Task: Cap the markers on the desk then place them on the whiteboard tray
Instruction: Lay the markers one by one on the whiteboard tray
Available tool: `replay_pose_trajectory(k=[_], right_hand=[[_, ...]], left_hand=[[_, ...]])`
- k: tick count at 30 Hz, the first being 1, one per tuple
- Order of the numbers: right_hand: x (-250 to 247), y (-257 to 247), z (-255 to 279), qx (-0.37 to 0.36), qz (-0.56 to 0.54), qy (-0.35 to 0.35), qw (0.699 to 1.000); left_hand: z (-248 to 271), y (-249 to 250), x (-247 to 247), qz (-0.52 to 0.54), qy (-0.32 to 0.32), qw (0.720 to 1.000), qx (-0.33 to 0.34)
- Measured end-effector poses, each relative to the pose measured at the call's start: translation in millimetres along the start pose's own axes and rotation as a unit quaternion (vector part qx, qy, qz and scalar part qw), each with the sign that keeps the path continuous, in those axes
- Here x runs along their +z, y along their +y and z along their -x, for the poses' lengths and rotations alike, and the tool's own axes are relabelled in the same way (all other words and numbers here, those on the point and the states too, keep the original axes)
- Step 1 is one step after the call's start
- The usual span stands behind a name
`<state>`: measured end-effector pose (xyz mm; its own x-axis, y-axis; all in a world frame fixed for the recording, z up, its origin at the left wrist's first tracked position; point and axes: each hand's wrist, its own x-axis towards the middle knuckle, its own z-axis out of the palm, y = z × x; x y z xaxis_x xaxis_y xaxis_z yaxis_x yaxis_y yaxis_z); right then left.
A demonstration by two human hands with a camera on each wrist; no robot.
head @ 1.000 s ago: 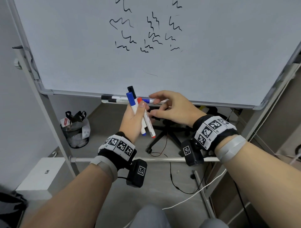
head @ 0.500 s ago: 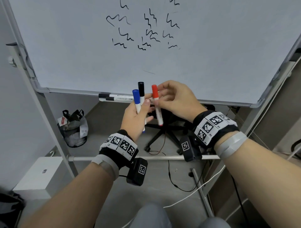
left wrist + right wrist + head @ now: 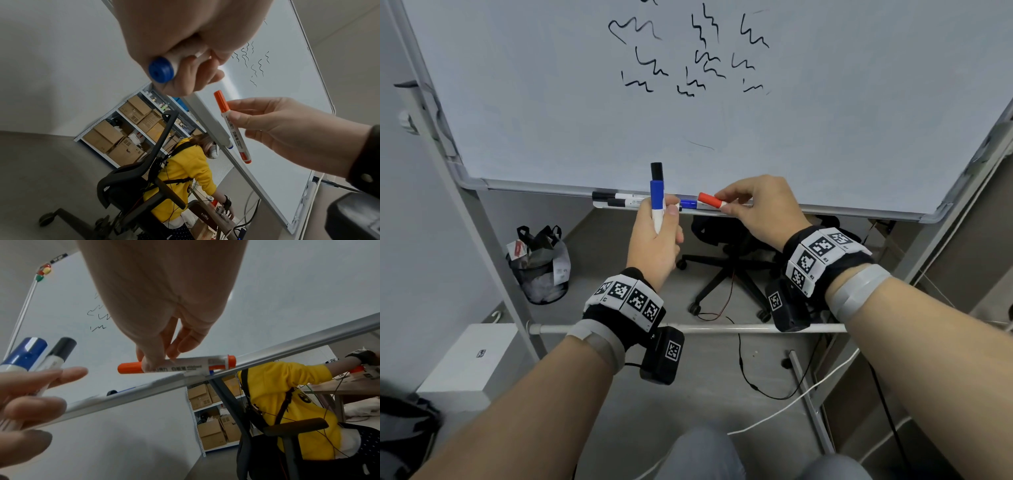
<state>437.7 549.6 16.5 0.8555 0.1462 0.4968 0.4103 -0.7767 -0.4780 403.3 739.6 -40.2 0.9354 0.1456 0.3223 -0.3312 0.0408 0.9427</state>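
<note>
My left hand [image 3: 658, 236] grips two capped markers upright below the tray: a blue-capped marker [image 3: 657, 198] [image 3: 24, 353] and, behind it, a black-capped marker [image 3: 656, 170] [image 3: 61, 350]. My right hand [image 3: 753, 209] pinches a red-capped marker [image 3: 710, 200] [image 3: 233, 128] [image 3: 176, 365], held level just above the whiteboard tray [image 3: 825, 211] [image 3: 287, 350]. On the tray lie two black-capped markers [image 3: 616, 199] at the left and a blue-capped marker [image 3: 688, 204] beside the red one.
The whiteboard [image 3: 688, 85] carries black scribbles. Under it stand an office chair [image 3: 726, 253], a mesh bin with a bag [image 3: 539, 263] and a white box [image 3: 469, 356]. Cables trail on the floor. A person in yellow [image 3: 287, 402] sits behind the board.
My right hand took the red marker out of my left hand's bunch, turned it level and carried it up to the tray. My left hand keeps the blue and black markers.
</note>
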Motion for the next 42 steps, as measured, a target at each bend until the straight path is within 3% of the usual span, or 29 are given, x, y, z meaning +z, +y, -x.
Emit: replay_pose_trajectory(k=[18, 28, 31, 36, 42], right_hand=[[14, 5, -5, -0.014, 0.034, -0.018, 0.999], [10, 6, 0, -0.014, 0.026, 0.021, 0.999], [7, -2, 3, -0.018, -0.047, 0.033, 0.998], [6, -25, 4, 0.002, -0.264, -0.078, 0.961], [6, -25, -1, 0.024, -0.315, -0.085, 0.945]], left_hand=[[-1, -3, 1, 0.010, -0.010, 1.000, -0.025], [2, -4, 1, 0.001, -0.004, 1.000, -0.026], [2, -2, 2, 0.021, -0.005, 0.999, -0.029], [7, 5, 6, 0.055, -0.050, 0.997, -0.032], [11, 14, 2, 0.051, -0.105, 0.993, -0.015]])
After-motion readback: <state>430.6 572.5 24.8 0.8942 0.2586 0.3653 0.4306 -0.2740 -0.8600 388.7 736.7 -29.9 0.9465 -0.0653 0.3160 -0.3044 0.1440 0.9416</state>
